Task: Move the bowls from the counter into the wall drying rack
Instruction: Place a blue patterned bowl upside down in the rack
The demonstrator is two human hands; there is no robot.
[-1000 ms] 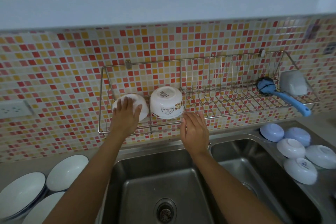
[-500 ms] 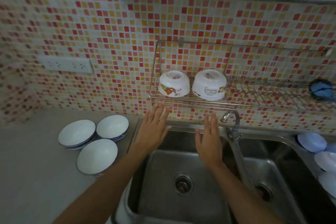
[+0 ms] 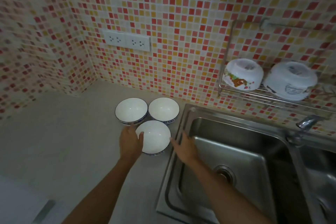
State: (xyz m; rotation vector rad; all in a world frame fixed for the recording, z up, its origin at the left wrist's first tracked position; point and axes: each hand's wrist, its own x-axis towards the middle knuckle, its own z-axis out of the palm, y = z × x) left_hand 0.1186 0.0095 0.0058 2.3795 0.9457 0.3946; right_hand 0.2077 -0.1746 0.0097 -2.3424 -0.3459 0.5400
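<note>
Three white bowls with blue-patterned rims stand upright in a cluster on the grey counter (image 3: 54,142), left of the sink. My left hand (image 3: 130,142) touches the left rim of the nearest bowl (image 3: 154,137), thumb over its edge. My right hand (image 3: 183,148) hovers open just right of that bowl, above the sink's left rim. The other two bowls (image 3: 131,110) (image 3: 163,109) sit behind it. The wire wall drying rack (image 3: 241,93) at right holds two upturned white bowls, one flowered (image 3: 242,74), one with a printed picture (image 3: 289,81).
A double steel sink (image 3: 232,151) fills the lower right, with a tap (image 3: 305,123) at its back edge. A double wall socket (image 3: 127,40) sits on the mosaic tiles above the counter. The tiled walls meet in a corner at the far left.
My view has swung left and down from the rack to the counter bowls. Both hands have dropped from below the rack to the nearest counter bowl, the left one now touching it.
</note>
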